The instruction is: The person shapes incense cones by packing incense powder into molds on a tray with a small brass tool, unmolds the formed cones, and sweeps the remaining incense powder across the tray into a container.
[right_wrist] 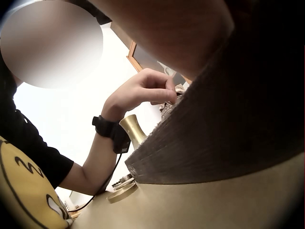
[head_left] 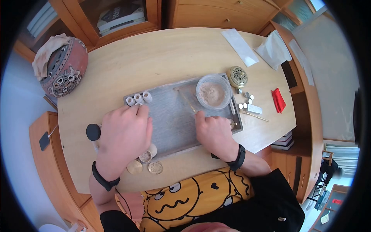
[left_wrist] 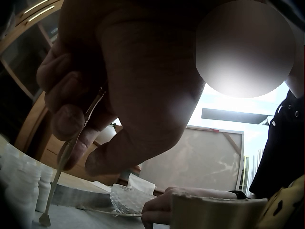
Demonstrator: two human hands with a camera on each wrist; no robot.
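In the left wrist view, my left hand (left_wrist: 138, 95) pinches a slim brass-coloured spatula (left_wrist: 61, 164). Its small flat tip points down beside several small white bottles (left_wrist: 26, 188) in a corner of the grey wooden tray (head_left: 170, 127). From above, the back of this hand hides the spatula. My right hand (head_left: 216, 133), over the tray's right part, grips one end of a thin pale-gold stick (head_left: 186, 99). The stick's far end lies toward the tray's back edge. Close behind this hand stands a clear textured bowl (head_left: 198, 91) of pale brownish powder (head_left: 212, 94).
An ornate brass censer (head_left: 238, 76) stands beside the tray, near small vials (head_left: 250, 101) and a red pouch (head_left: 278, 100). At the front left are a powder cup (head_left: 145, 156), two brass lids (head_left: 155, 167) and a black-capped jar (head_left: 93, 132). A carved pot (head_left: 67, 69) stands back left.
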